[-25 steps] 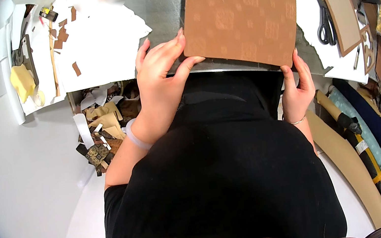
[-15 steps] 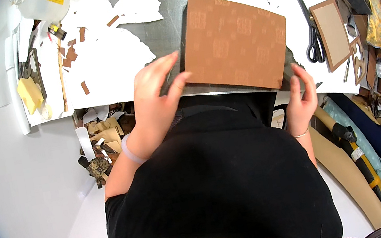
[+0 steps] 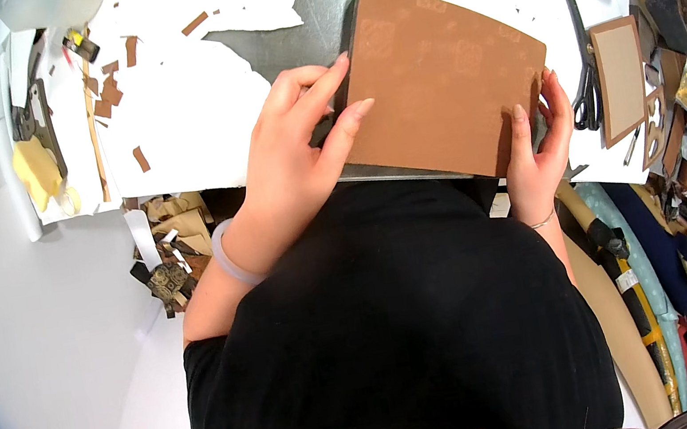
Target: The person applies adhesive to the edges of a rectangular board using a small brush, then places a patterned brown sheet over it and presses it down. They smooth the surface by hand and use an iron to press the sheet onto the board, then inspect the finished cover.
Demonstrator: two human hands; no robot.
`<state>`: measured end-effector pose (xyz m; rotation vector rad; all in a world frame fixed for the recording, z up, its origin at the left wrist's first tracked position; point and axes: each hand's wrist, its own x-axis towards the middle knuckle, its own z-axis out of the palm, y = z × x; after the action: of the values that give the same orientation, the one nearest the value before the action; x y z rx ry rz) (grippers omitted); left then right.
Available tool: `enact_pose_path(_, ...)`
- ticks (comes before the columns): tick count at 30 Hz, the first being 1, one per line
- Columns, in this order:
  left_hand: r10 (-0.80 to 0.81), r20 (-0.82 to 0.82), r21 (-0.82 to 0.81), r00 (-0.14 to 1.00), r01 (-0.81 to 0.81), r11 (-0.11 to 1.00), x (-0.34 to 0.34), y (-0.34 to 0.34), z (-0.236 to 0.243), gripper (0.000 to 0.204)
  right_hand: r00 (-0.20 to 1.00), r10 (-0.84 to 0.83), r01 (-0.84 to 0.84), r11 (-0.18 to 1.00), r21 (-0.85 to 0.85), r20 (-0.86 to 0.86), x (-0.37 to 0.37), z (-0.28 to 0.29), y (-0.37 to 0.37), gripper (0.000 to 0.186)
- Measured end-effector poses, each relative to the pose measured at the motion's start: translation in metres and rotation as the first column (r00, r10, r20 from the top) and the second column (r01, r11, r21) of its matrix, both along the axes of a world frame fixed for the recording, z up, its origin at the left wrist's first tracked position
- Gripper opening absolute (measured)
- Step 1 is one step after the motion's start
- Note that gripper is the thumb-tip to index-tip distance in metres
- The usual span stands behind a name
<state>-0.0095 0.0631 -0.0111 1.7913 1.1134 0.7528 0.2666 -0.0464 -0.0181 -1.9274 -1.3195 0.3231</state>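
A brown patterned board (image 3: 434, 79), a flat rectangle with a dark underside, lies tilted over the near edge of the work table (image 3: 188, 140). My left hand (image 3: 302, 154) grips its left edge, fingers on top. My right hand (image 3: 535, 148) holds the lower right corner, fingers curled round the edge. A pale bangle sits on my left wrist. My black top fills the lower middle of the view.
White paper sheets and brown scraps (image 3: 120, 79) cover the table. Black scissors (image 3: 583, 69) and a smaller framed brown panel (image 3: 620, 79) lie to the right. Scraps fill a bin (image 3: 170, 251) below the table. Rolled materials (image 3: 643, 293) stand at the right.
The board has come lower and nearer to me in the view. Both hands have shifted along its edges, with the right hand now up at its lower right corner.
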Motion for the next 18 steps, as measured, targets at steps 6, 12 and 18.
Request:
enact_pose_path(6,-0.044,-0.025,0.06,0.999,0.045,0.997,-0.002,0.006,-0.006,0.053,0.998,-0.036,0.038,0.999,-0.035,0.048,-0.004,-0.007,0.001,0.054)
enact_pose_path(12,-0.124,-0.053,-0.027,0.991,0.123,0.992,-0.011,0.004,-0.001,0.06,0.996,-0.047,0.051,0.997,-0.056,0.081,-0.008,-0.005,0.003,0.052)
enact_pose_path(18,-0.141,-0.009,-0.051,0.99,0.14,0.989,-0.015,0.003,0.001,0.061,0.994,-0.032,0.037,0.998,-0.045,0.109,-0.007,-0.008,0.001,0.05)
